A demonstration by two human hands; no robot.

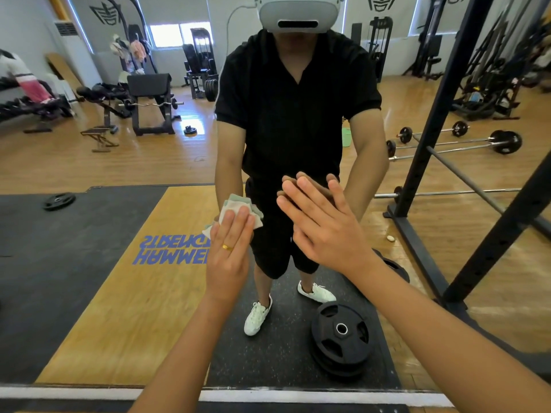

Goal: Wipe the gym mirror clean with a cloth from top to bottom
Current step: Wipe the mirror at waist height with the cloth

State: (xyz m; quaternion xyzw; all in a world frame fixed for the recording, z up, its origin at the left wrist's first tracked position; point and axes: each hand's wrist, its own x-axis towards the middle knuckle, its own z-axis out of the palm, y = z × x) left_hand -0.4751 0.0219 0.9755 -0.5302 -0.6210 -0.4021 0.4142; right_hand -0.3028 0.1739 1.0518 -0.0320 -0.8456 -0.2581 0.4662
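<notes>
cloth (pixel 240 207) under left hand (pixel 230 247) on mirror (pixel 119 171), right hand (pixel 325 225) beside

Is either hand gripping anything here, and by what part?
Nothing is gripped. The left hand presses a folded cloth flat against the mirror, with straight fingers over the cloth's lower part. The right hand rests open on the mirror.

One mirror (pixel 89 263); one cloth (pixel 238 208); two hands: left hand (pixel 229 251), right hand (pixel 325 231); one ring (pixel 227 247). In reflection: one headset (pixel 298 13), two white shoes (pixel 258 315), one stack of weight plates (pixel 340 332), one loose plate (pixel 59 201).
</notes>
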